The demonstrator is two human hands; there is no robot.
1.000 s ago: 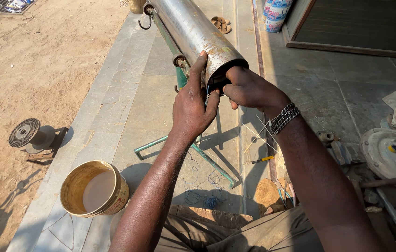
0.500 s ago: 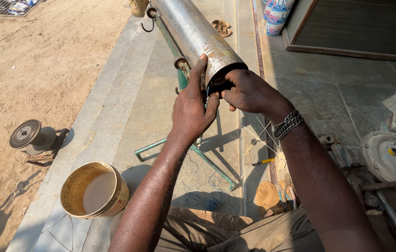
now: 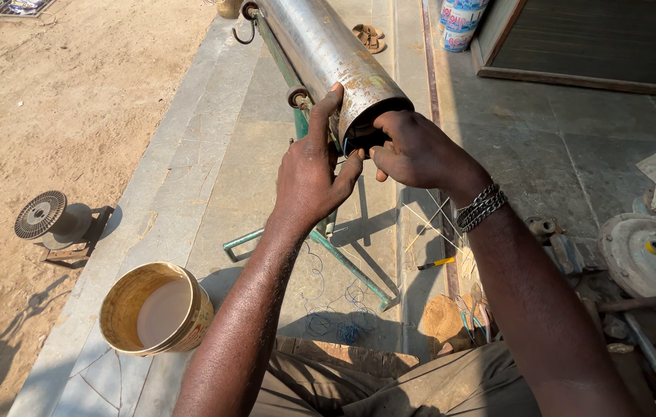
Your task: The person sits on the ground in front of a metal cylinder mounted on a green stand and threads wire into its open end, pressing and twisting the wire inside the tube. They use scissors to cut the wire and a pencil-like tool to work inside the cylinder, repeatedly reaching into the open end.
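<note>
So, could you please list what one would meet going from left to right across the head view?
Wire spool → yellow bucket → left hand → open end of the steel tube → right hand → bracelet → grey motor parts.

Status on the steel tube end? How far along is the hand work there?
Done: the long grey rusty-ended steel tube lies on the green metal stand. In hand: the left hand braces the tube's rim, thumb up its side, while the right hand works fingers at the dark open end. Thin blue wire lies loose on the paving below. What is inside the opening is hidden, so what remains cannot be judged.
</note>
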